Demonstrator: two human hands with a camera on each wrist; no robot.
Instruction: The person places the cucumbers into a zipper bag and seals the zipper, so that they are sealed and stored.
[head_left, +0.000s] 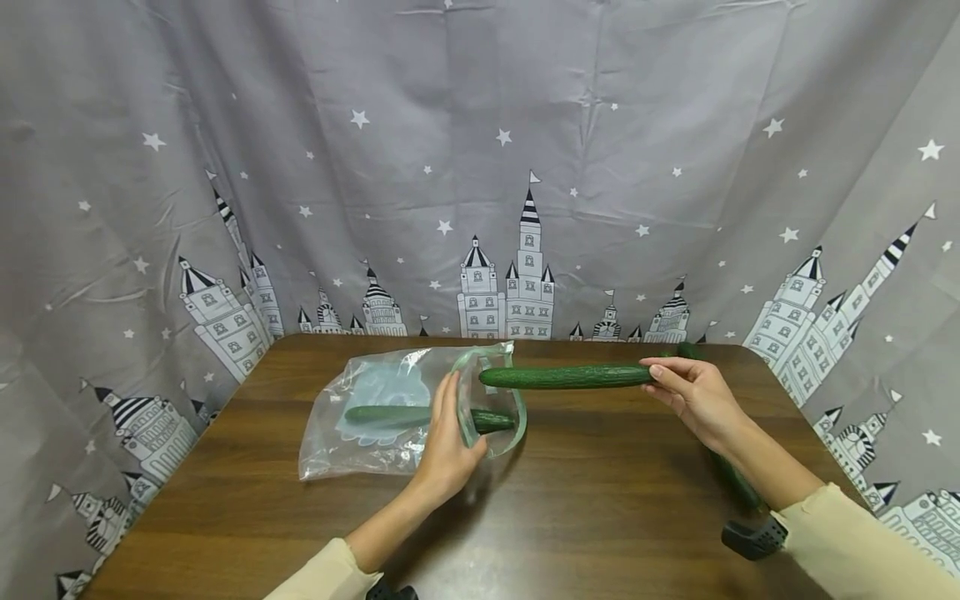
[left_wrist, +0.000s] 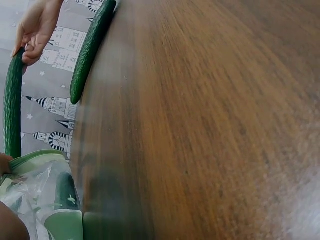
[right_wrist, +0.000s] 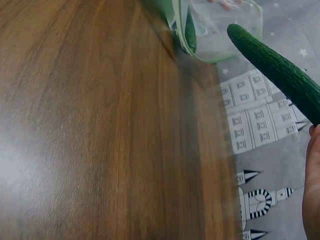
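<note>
A clear zip bag point(head_left: 318, 446) with a pale green print and green-edged mouth lies on the table, its mouth facing right. My left hand point(head_left: 448, 454) grips it near the mouth, holding the opening apart. Inside lies one cucumber point(head_left: 491, 421), partly seen through the plastic. Between thumb and fingers, my right hand point(head_left: 697, 396) pinches one end of a second cucumber point(head_left: 570, 377). That cucumber is level above the table, its far tip at the bag's mouth. In the right wrist view, the held cucumber point(right_wrist: 275, 67) points toward the bag point(right_wrist: 215, 59).
A third cucumber point(head_left: 731, 479) lies on the right side of the wooden table point(head_left: 600, 517), partly hidden by my right forearm. Behind the table hangs a grey curtain point(head_left: 637, 100) printed with castles and stars.
</note>
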